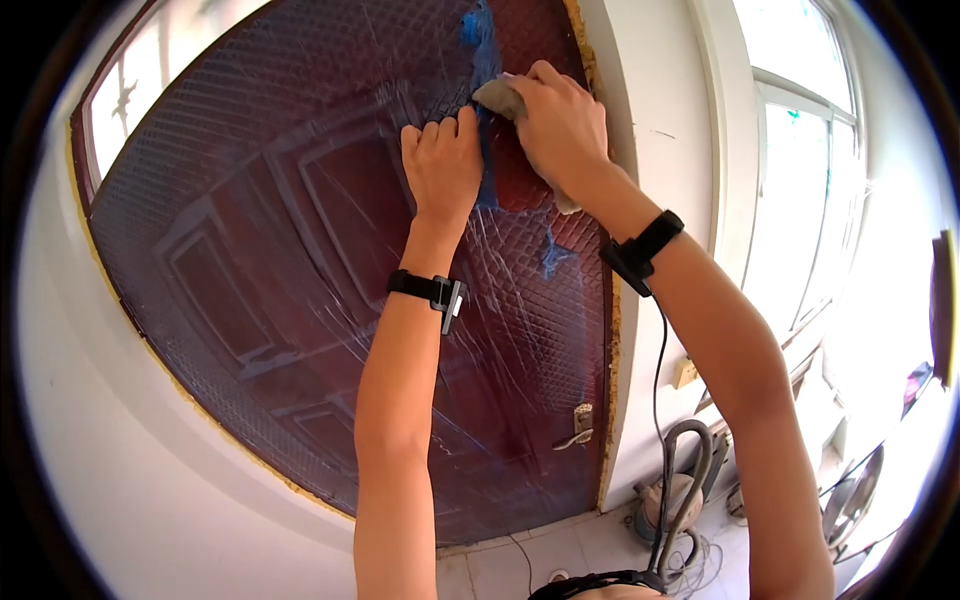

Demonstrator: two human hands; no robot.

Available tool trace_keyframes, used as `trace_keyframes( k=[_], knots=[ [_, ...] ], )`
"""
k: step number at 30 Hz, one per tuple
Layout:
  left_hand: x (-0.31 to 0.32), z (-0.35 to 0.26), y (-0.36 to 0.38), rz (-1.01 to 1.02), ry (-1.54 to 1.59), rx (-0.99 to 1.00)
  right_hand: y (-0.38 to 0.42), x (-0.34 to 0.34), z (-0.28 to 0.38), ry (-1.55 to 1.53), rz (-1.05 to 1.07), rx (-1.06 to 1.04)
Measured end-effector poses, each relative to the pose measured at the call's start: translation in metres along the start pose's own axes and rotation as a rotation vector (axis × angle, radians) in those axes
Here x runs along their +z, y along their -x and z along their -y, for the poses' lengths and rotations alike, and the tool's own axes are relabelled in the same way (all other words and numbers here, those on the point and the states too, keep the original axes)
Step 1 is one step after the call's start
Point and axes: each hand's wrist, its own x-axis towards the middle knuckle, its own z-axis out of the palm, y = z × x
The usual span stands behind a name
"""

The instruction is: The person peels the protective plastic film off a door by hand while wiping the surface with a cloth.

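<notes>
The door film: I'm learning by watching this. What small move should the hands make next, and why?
Probably draw the right hand and its grey tool down along the blue strip. The left hand lies flat on the film beside it, and loose blue film hangs below.

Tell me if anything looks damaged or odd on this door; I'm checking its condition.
The clear protective film on the dark red door is wrinkled and torn near the top, by the left hand and right hand, with blue tape scraps hanging loose.

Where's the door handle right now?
In the head view, the door handle sits low on the door's right edge, below the right forearm, above the grey hose on the floor.
</notes>
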Motion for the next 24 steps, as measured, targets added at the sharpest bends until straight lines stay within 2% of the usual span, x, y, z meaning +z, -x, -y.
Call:
trace_keyframes(
  k=[2,4,6,8,10,12,13,15,16,18,20,24],
  knots=[
    [-0.002,0.0,0.002,0.043,-0.008,-0.002,0.025,0.004,0.007,0.044,-0.004,-0.054],
    [0.0,0.001,0.001,0.025,0.002,-0.003,0.057,0.002,0.011,0.047,0.118,-0.176],
    [-0.002,-0.002,0.002,0.006,0.011,0.0,0.086,-0.005,0.004,0.073,0.187,-0.199],
    [-0.005,-0.002,0.0,0.047,0.013,-0.019,0.103,-0.017,-0.003,0.038,0.353,-0.291],
    [-0.008,-0.003,-0.002,0.055,0.039,-0.039,0.104,-0.032,-0.004,0.044,0.409,-0.274],
    [-0.013,-0.004,-0.012,0.056,0.063,-0.048,0.097,-0.039,-0.009,-0.027,0.488,-0.08],
    [-0.019,-0.004,-0.014,0.124,0.114,-0.06,0.093,-0.039,-0.01,-0.026,0.477,-0.075],
    [-0.029,-0.003,-0.021,0.182,0.158,-0.063,0.08,-0.032,-0.014,-0.11,0.206,0.05],
    [-0.032,-0.003,-0.024,0.223,0.18,-0.086,0.066,-0.032,-0.012,-0.11,0.194,0.048],
    [-0.038,-0.005,-0.028,0.27,0.196,-0.109,0.04,-0.03,-0.008,-0.135,0.104,0.186],
    [-0.04,-0.005,-0.031,0.394,0.166,-0.166,0.022,-0.023,-0.005,-0.111,0.113,0.219],
    [-0.03,-0.011,-0.036,0.276,0.165,-0.239,0.023,-0.014,-0.008,-0.106,0.109,0.274]
  ],
)
